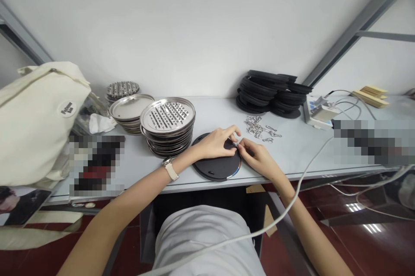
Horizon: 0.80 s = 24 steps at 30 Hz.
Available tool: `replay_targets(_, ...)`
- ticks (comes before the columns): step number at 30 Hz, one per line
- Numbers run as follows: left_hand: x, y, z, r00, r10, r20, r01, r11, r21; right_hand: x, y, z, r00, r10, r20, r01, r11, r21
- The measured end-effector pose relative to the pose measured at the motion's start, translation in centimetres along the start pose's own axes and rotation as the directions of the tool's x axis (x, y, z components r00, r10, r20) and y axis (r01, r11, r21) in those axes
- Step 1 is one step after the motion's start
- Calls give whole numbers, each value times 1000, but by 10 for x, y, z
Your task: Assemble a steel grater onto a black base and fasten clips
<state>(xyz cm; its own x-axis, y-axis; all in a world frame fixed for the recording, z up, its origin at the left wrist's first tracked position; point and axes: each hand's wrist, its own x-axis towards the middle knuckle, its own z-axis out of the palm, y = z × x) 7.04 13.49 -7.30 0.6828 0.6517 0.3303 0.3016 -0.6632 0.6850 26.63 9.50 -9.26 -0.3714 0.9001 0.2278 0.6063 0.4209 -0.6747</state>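
A flat black round disc lies at the table's front edge, a coloured glint on its lower right rim. My left hand rests over its upper part, fingers curled and thumb bent toward the right rim. My right hand is at that rim, thumb and forefinger pinched together close to the left fingertips. A tiny shiny bit shows between the two hands, too small to name. Beyond my right hand lies a loose pile of small metal clasps and rings.
Left of the disc stands a stack of round metal grater plates, with plain metal lids behind. Black discs are piled against the wall. A power strip sits right; a white cable crosses my right forearm. A cream bag stands left.
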Motion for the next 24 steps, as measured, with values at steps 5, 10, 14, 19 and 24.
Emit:
replay_targets(5,-1,2,-1,1000,5,21,-4,998,-60,-1,1,0,999,19,-28,-19,1000,-12)
replay_targets(10,-1,2,0,1000,-1,23,2,999,-51,0,2,0,1000,-10,-15,10,1000,-9)
replay_targets(14,0,1,1,998,58,-9,-58,998,-31,2,-2,0,998,-57,-7,57,998,6)
replay_targets(19,0,2,1,995,92,-39,-92,996,-8,3,-3,0,998,-63,-4,63,998,-6)
replay_targets(24,0,3,1,996,81,-25,-82,996,-27,3,-3,-1,998,-65,-9,64,998,-9)
